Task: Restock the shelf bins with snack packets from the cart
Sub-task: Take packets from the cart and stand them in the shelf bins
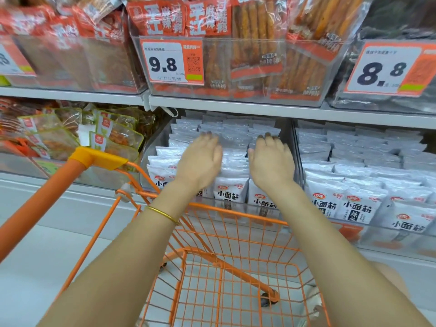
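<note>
View from the head camera, looking down at two shelf levels. The left hand [200, 159] and the right hand [271, 159] both lie palm down over the middle clear bin [151, 147] of the lower shelf [236, 109]. Their fingers are extended and slightly spread, and they grip nothing. The fingertips rest on the upper edges of the white snack packets [232, 192], which stand upright in tight rows filling this bin. One column of packets shows between the two hands. A gold bangle [162, 214] circles the left wrist.

The orange wire cart [236, 212] stands directly below the forearms, its front rim close against the bin face. Its handle [99, 158] lies at left.

The neighbouring bin [297, 147] to the right holds more white packets of the same print. The bin at left holds green-edged packets [113, 135].

On the upper shelf, a clear bin of orange stick snacks [259, 55] carries a 9.8 price tag [173, 61]. Further right is an 8.8 price tag [387, 69].
</note>
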A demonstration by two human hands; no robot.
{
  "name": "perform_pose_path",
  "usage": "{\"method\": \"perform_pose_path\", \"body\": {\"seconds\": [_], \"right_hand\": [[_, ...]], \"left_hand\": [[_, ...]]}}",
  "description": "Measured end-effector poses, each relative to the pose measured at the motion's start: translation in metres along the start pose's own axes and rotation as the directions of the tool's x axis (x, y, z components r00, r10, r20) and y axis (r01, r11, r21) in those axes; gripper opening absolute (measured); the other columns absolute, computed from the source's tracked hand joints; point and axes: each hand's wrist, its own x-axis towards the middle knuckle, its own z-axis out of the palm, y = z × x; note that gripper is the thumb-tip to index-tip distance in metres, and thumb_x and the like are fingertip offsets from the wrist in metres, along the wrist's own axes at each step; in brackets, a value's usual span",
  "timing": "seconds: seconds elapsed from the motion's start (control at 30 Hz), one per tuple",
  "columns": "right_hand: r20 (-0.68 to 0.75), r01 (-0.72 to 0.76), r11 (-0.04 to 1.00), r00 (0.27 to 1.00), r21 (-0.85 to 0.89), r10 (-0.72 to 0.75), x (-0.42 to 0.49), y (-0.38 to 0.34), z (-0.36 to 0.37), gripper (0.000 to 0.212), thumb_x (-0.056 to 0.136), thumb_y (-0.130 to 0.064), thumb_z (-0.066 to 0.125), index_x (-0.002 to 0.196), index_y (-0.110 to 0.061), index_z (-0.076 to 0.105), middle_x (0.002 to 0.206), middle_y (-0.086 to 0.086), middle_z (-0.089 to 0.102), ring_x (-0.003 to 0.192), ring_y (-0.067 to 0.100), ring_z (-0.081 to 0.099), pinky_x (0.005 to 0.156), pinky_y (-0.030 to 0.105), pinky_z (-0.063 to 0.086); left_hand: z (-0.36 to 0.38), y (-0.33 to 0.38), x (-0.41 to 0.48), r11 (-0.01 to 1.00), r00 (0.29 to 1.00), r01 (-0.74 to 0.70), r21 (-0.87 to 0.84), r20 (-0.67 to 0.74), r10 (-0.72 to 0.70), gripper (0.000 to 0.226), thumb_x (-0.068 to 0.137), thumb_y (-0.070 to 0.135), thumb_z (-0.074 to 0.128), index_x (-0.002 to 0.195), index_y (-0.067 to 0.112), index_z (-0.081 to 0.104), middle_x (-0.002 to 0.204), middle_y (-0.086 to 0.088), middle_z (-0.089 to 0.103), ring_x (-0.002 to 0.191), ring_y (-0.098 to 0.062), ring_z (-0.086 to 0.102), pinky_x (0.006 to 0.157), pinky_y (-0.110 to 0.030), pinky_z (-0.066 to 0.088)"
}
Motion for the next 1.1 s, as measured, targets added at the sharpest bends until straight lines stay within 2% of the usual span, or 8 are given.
{"method": "perform_pose_path", "body": {"seconds": [0.07,0.2,0.3,0.37,0.43,0.6,0.77,1.1], "right_hand": [[-0.039,0.122,0.989,0.992,0.078,-0.119,0.003,-0.017,-0.004,0.042,0.101,-0.029,0.03,0.134,-0.007,0.041,0.143,0.011,0.04,0.132,0.027,0.036,0.108,0.039,0.028],[0.191,0.248,0.965,0.946,0.087,-0.26,0.004,-0.046,0.01,0.052,0.101,-0.037,0.027,0.145,-0.008,0.028,0.155,0.01,0.022,0.142,0.025,0.02,0.115,0.04,0.017],[0.217,0.244,0.97,0.946,0.01,-0.241,0.006,-0.048,0.012,0.052,0.101,-0.036,0.024,0.146,-0.011,0.026,0.157,0.006,0.017,0.144,0.022,0.016,0.117,0.043,0.013],[0.14,0.315,0.949,0.939,0.015,-0.314,0.011,-0.055,0.01,0.05,0.101,-0.035,0.026,0.147,-0.016,0.024,0.156,0.003,0.021,0.143,0.023,0.018,0.117,0.044,0.014],[0.18,0.389,0.92,0.903,0.046,-0.39,0.014,-0.065,0.011,0.05,0.101,-0.036,0.026,0.148,-0.019,0.022,0.156,0.001,0.023,0.143,0.023,0.018,0.116,0.044,0.014],[0.294,0.329,0.943,0.898,0.049,-0.328,0.014,-0.068,0.019,0.053,0.101,-0.037,0.024,0.149,-0.016,0.02,0.155,0.003,0.027,0.145,0.022,0.015,0.118,0.045,0.011],[0.226,0.327,0.943,0.915,0.062,-0.333,0.025,-0.074,0.011,0.041,0.1,-0.035,0.029,0.133,-0.015,0.042,0.141,0.006,0.046,0.133,0.026,0.035,0.109,0.044,0.025],[0.277,0.314,0.949,0.914,-0.023,-0.296,0.039,-0.081,0.024,0.052,0.099,-0.043,0.024,0.141,-0.014,0.034,0.148,0.006,0.036,0.14,0.025,0.022,0.114,0.048,0.017]], "left_hand": [[-0.01,-0.023,0.005,0.993,0.997,0.081,0.088,-0.002,-0.081,0.055,0.098,0.03,0.015,0.144,0.004,0.03,0.151,-0.016,0.028,0.141,-0.025,0.02,0.114,-0.034,0.015],[-0.008,-0.047,0.0,0.974,0.952,0.109,0.199,0.261,-0.159,0.052,0.101,0.028,0.016,0.148,0.007,0.014,0.156,-0.012,0.013,0.144,-0.021,0.01,0.117,-0.037,0.011],[-0.017,-0.049,0.004,0.989,0.973,0.14,0.045,0.18,-0.146,0.051,0.1,0.026,0.017,0.148,0.006,0.018,0.155,-0.013,0.017,0.143,-0.022,0.014,0.116,-0.035,0.014],[-0.023,-0.054,0.011,0.987,0.984,0.132,0.087,0.111,-0.141,0.058,0.094,0.03,0.013,0.145,0.004,0.027,0.152,-0.016,0.025,0.14,-0.026,0.023,0.112,-0.039,0.021],[-0.022,-0.058,0.013,0.978,0.966,0.121,0.169,0.208,-0.156,0.054,0.097,0.028,0.014,0.144,0.006,0.029,0.153,-0.014,0.025,0.14,-0.025,0.023,0.111,-0.039,0.021],[-0.017,-0.069,0.012,0.961,0.959,0.161,0.225,0.195,-0.206,0.05,0.099,0.026,0.021,0.145,0.007,0.027,0.154,-0.012,0.022,0.141,-0.023,0.021,0.114,-0.04,0.019],[-0.014,-0.07,0.023,0.957,0.974,0.148,0.25,0.133,-0.186,0.048,0.095,0.024,0.026,0.14,0.006,0.035,0.148,-0.015,0.032,0.136,-0.027,0.03,0.111,-0.042,0.023],[-0.011,-0.079,0.038,0.954,0.964,0.138,0.267,0.184,-0.191,0.055,0.097,0.028,0.024,0.148,0.008,0.016,0.156,-0.013,0.014,0.143,-0.025,0.014,0.115,-0.037,0.014]]}}
